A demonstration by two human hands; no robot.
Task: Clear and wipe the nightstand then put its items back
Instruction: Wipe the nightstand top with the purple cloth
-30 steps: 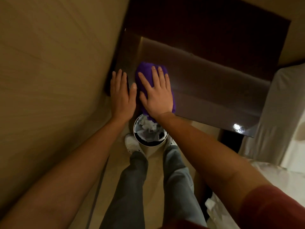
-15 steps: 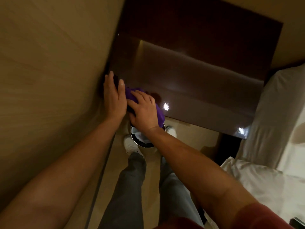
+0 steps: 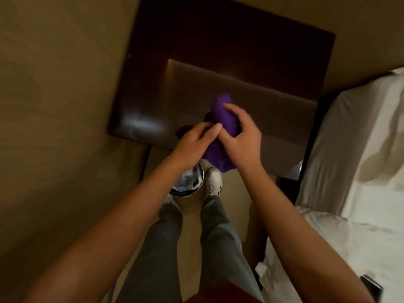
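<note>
A purple cloth point(image 3: 220, 119) is bunched up above the front edge of the dark wooden nightstand point(image 3: 218, 68). My right hand point(image 3: 242, 136) grips the cloth from the right, fingers curled round it. My left hand point(image 3: 194, 141) pinches the cloth's lower left part, its fingers partly hidden behind the fabric. The nightstand's top is bare and glossy, with light glare at its front left corner.
A round waste bin point(image 3: 188, 182) holding crumpled paper stands on the floor under my left wrist, between my shoes. A bed with white sheets point(image 3: 354, 149) borders the nightstand on the right. A beige wall point(image 3: 54, 106) runs along the left.
Both hands moved from the nightstand's left front corner toward its middle. The cloth went from flat under my right palm to bunched up and lifted between both hands.
</note>
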